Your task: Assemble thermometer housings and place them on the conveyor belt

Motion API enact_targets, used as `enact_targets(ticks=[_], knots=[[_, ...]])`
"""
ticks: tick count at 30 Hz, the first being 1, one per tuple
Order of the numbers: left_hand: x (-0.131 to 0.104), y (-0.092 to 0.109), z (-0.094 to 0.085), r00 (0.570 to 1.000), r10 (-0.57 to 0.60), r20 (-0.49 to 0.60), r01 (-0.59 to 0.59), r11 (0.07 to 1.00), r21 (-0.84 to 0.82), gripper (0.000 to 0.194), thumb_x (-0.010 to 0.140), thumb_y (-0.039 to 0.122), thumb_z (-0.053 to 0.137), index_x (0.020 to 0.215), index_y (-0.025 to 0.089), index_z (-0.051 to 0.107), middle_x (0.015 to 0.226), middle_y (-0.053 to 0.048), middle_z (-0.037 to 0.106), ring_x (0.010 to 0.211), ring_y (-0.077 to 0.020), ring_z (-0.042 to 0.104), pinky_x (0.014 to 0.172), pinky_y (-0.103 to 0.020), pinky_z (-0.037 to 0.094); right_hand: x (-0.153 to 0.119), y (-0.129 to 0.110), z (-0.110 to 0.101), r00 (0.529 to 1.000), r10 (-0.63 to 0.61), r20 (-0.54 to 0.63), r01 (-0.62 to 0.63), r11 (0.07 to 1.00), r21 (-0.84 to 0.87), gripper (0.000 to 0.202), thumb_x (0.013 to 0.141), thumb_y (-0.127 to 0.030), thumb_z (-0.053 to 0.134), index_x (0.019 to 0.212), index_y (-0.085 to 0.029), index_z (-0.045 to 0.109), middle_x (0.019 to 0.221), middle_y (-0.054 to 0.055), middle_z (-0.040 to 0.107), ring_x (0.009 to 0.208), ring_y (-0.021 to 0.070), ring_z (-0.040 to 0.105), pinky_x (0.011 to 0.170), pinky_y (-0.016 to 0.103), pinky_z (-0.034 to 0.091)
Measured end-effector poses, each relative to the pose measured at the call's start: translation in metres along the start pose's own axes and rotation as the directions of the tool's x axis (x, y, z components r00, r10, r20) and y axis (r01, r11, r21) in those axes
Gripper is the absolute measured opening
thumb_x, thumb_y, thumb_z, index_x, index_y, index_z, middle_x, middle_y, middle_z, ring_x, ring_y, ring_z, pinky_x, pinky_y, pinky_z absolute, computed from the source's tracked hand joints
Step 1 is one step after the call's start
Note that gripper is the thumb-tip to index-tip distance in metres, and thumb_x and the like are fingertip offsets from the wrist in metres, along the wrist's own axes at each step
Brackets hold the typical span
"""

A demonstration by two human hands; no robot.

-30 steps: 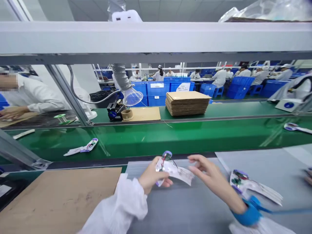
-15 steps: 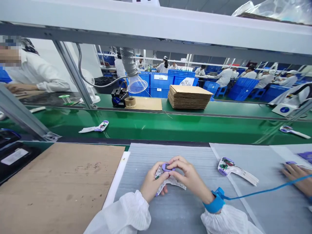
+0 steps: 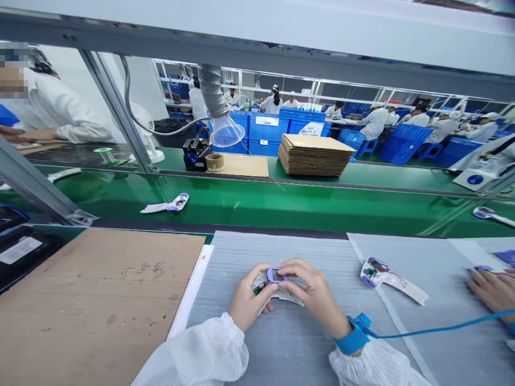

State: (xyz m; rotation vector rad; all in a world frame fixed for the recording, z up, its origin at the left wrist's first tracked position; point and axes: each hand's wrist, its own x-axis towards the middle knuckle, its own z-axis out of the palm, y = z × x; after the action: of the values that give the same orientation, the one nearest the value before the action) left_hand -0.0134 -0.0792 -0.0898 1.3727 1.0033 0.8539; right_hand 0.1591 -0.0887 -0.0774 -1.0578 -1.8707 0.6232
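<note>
My left hand point(image 3: 250, 297) grips a white curved casing point(image 3: 292, 296) with green circuitry showing inside. A purple-framed display piece point(image 3: 276, 275) sits at the casing's upper end, between my two hands. My right hand point(image 3: 316, 289) pinches the right side of that purple piece with thumb and fingers; a blue wrist strap point(image 3: 354, 335) with a cord is on this wrist. Under both hands lies a grey foam sheet point(image 3: 281, 354). To the right, a second open casing point(image 3: 390, 280) with purple end and visible circuitry rests on the sheet.
Brown cardboard point(image 3: 100, 300) lies at left. Beyond is a green conveyor point(image 3: 249, 206) carrying several casings, one at left point(image 3: 169, 204). A cardboard stack point(image 3: 316, 155), tape roll point(image 3: 214, 162) and hanging extraction funnel point(image 3: 227, 131) stand behind. Another person's hand point(image 3: 493, 289) is at far right.
The purple piece is tilted more toward the camera, its display showing more clearly. The casing on the conveyor at left has shifted right. The camera view has moved slightly.
</note>
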Motion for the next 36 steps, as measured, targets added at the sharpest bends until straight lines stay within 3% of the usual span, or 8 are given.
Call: enact_targets(ticks=[4, 14, 19, 23, 30, 36], knots=[[0.000, 0.000, 0.000, 1.000, -0.009, -0.004, 0.009, 1.000, -0.008, 0.029, 0.077, 0.033, 0.058, 0.103, 0.021, 0.052, 0.067, 0.003, 0.058, 0.045, -0.0093, 0.056, 0.041, -0.018, 0.045, 0.000, 0.001, 0.000, 1.000, 0.010, 0.001, -0.010, 1.000, -0.007, 0.023, 0.085, -0.026, 0.057, 0.107, -0.024, 0.060, 0.097, 0.007, 0.062, 0.088, 0.0198, 0.061, 0.074, 0.033, 0.053], [0.000, 0.001, 0.000, 1.000, -0.018, -0.005, 0.018, 1.000, -0.015, 0.028, 0.076, 0.033, 0.059, 0.101, 0.021, 0.054, 0.064, 0.003, 0.057, 0.046, -0.0100, 0.056, 0.041, -0.019, 0.045, -0.001, 0.001, 0.000, 1.000, -0.001, -0.028, 0.001, 1.000, 0.002, 0.010, 0.083, -0.026, 0.058, 0.090, -0.023, 0.066, 0.096, 0.006, 0.063, 0.088, 0.0197, 0.062, 0.074, 0.032, 0.052], [0.000, 0.000, 0.001, 1.000, -0.016, -0.014, 0.016, 1.000, -0.007, 0.028, 0.077, 0.033, 0.058, 0.102, 0.020, 0.053, 0.063, 0.003, 0.057, 0.046, -0.0100, 0.056, 0.041, -0.019, 0.046, 0.000, 0.001, -0.001, 1.000, 0.012, 0.004, -0.012, 1.000, -0.008, 0.022, 0.084, -0.024, 0.057, 0.106, -0.024, 0.060, 0.097, 0.008, 0.061, 0.088, 0.0196, 0.060, 0.073, 0.032, 0.052], [-0.001, 0.002, 0.001, 1.000, -0.020, -0.011, 0.020, 1.000, -0.001, 0.027, 0.077, 0.032, 0.058, 0.102, 0.021, 0.054, 0.062, 0.003, 0.056, 0.047, -0.0106, 0.057, 0.042, -0.019, 0.046, 0.001, -0.001, -0.003, 1.000, -0.008, 0.004, 0.008, 1.000, -0.020, 0.015, 0.084, -0.024, 0.057, 0.098, -0.024, 0.063, 0.098, 0.007, 0.061, 0.088, 0.0197, 0.061, 0.076, 0.033, 0.051], [-0.005, 0.007, 0.002, 0.996, 0.086, 0.004, -0.086, 0.990, 0.109, 0.025, 0.078, 0.031, 0.058, 0.102, 0.023, 0.058, 0.100, -0.004, 0.057, 0.051, -0.0081, 0.057, 0.043, -0.020, 0.048, 0.004, -0.011, -0.006, 0.996, 0.035, -0.083, -0.034, 0.999, 0.010, 0.004, 0.085, -0.024, 0.054, 0.084, -0.021, 0.056, 0.080, 0.003, 0.058, 0.079, 0.0176, 0.056, 0.070, 0.030, 0.046], [-0.007, 0.012, 0.003, 0.988, 0.150, 0.037, -0.155, 0.969, 0.191, 0.023, 0.080, 0.029, 0.057, 0.102, 0.024, 0.059, 0.098, -0.004, 0.056, 0.063, -0.0120, 0.058, 0.043, -0.019, 0.049, 0.005, -0.016, -0.008, 0.997, 0.050, -0.052, -0.048, 0.998, 0.031, 0.006, 0.088, -0.020, 0.050, 0.083, -0.020, 0.053, 0.077, 0.002, 0.055, 0.077, 0.0166, 0.052, 0.071, 0.029, 0.041]])
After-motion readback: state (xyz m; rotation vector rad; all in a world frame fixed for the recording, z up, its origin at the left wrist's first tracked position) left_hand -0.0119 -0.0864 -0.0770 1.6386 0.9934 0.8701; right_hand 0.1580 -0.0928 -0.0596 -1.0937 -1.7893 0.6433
